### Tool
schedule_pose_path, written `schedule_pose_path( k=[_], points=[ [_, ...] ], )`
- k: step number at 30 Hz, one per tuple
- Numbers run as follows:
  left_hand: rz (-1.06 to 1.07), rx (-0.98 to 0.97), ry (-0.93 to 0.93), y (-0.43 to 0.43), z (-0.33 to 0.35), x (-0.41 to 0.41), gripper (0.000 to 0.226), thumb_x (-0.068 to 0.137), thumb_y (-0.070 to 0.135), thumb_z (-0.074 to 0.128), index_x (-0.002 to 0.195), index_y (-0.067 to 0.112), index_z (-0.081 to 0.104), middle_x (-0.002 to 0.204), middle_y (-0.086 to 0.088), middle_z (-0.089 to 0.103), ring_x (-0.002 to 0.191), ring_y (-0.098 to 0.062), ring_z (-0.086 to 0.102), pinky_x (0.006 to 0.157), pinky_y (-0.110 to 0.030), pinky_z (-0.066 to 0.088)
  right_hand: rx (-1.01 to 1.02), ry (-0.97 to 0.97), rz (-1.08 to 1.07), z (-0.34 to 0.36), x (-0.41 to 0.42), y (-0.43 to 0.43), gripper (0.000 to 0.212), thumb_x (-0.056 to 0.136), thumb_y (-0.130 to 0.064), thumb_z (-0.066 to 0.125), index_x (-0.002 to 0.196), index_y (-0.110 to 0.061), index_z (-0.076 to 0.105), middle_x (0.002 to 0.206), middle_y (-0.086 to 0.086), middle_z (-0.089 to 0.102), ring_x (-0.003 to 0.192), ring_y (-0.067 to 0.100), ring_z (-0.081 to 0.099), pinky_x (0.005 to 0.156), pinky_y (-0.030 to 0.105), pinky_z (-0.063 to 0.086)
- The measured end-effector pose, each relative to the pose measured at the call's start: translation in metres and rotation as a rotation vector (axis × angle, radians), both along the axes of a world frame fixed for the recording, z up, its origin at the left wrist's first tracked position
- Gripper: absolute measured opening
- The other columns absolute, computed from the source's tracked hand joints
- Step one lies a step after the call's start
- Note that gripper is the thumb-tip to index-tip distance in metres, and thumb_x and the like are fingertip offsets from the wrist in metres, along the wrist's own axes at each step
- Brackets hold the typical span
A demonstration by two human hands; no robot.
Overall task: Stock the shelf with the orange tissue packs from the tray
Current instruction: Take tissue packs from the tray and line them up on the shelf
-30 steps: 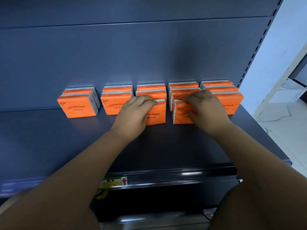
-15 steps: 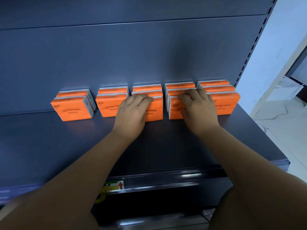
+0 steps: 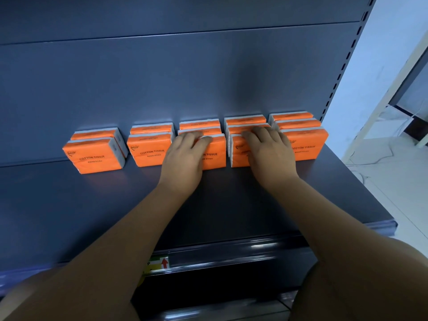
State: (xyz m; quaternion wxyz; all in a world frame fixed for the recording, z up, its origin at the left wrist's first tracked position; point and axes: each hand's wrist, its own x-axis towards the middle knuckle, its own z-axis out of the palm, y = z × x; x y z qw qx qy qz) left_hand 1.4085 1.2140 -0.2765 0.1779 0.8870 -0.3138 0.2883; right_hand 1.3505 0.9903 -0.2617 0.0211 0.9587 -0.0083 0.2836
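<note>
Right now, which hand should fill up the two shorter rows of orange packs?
Probably the left hand: it rests on the middle row's front pack, right beside the shorter rows. The right hand sits farther right.
</note>
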Motion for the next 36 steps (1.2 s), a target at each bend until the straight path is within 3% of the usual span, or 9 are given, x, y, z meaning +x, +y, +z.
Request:
schedule_pose_path(
  k=[4,13,19,24,27,31,36],
  points=[
    [0.002,-0.021,0.004,-0.002,0.000,-0.002,0.059,0.079,-0.013,0.058,0.133,0.008,0.063,0.131,-0.011,0.061,0.122,-0.036,0.054,0.109,-0.047,0.043,0.004,0.000,0.009,0.001,0.000,0.000,0.058,0.086,-0.011,0.069,0.143,-0.016,0.055,0.143,0.012,0.058,0.141,0.037,0.046,0.118,0.055,0.035],
    [0.032,-0.041,-0.005,-0.001,0.003,-0.006,0.053,0.079,-0.015,0.060,0.128,0.005,0.066,0.127,-0.013,0.063,0.117,-0.036,0.055,0.105,-0.046,0.047,0.011,-0.001,-0.003,0.004,-0.002,0.004,0.060,0.085,-0.009,0.069,0.144,-0.013,0.055,0.148,0.013,0.054,0.145,0.037,0.042,0.122,0.055,0.030],
    [0.158,-0.031,0.060,0.005,0.020,-0.022,0.048,0.093,0.018,0.064,0.139,0.007,0.056,0.142,-0.013,0.057,0.133,-0.034,0.050,0.115,-0.046,0.039,0.077,-0.002,0.054,0.011,-0.011,0.026,0.061,0.091,-0.022,0.062,0.149,-0.009,0.049,0.156,0.013,0.047,0.151,0.034,0.034,0.126,0.053,0.022],
    [0.313,-0.064,0.128,0.029,0.043,-0.053,0.064,0.097,0.050,0.045,0.144,0.006,0.052,0.151,-0.015,0.052,0.142,-0.036,0.044,0.119,-0.050,0.033,0.333,-0.053,0.142,0.016,-0.028,0.057,0.060,0.103,-0.042,0.045,0.152,-0.008,0.046,0.158,0.012,0.046,0.152,0.032,0.032,0.124,0.053,0.026],
    [0.393,-0.071,0.122,0.053,0.059,-0.082,0.069,0.099,0.055,0.038,0.147,0.007,0.049,0.156,-0.015,0.047,0.146,-0.036,0.039,0.122,-0.052,0.028,0.430,-0.054,0.213,0.024,-0.043,0.085,0.062,0.104,-0.047,0.039,0.154,-0.011,0.044,0.160,0.009,0.043,0.154,0.028,0.030,0.124,0.051,0.026],
    [0.571,-0.025,0.078,0.093,0.070,-0.129,0.071,0.101,0.057,0.034,0.155,0.011,0.042,0.164,-0.010,0.038,0.150,-0.037,0.034,0.124,-0.054,0.025,0.507,-0.005,0.357,0.043,-0.069,0.136,0.063,0.103,-0.048,0.042,0.155,-0.012,0.044,0.163,0.006,0.040,0.154,0.024,0.029,0.129,0.035,0.012],
    [0.761,0.027,-0.003,0.165,0.076,-0.193,0.072,0.101,0.059,0.037,0.153,0.009,0.046,0.162,-0.012,0.042,0.148,-0.038,0.039,0.121,-0.054,0.028,0.480,0.035,0.581,0.065,-0.108,0.219,0.068,0.102,-0.053,0.036,0.156,-0.012,0.042,0.164,0.003,0.037,0.155,0.021,0.026,0.127,0.043,0.024]
  ],
)
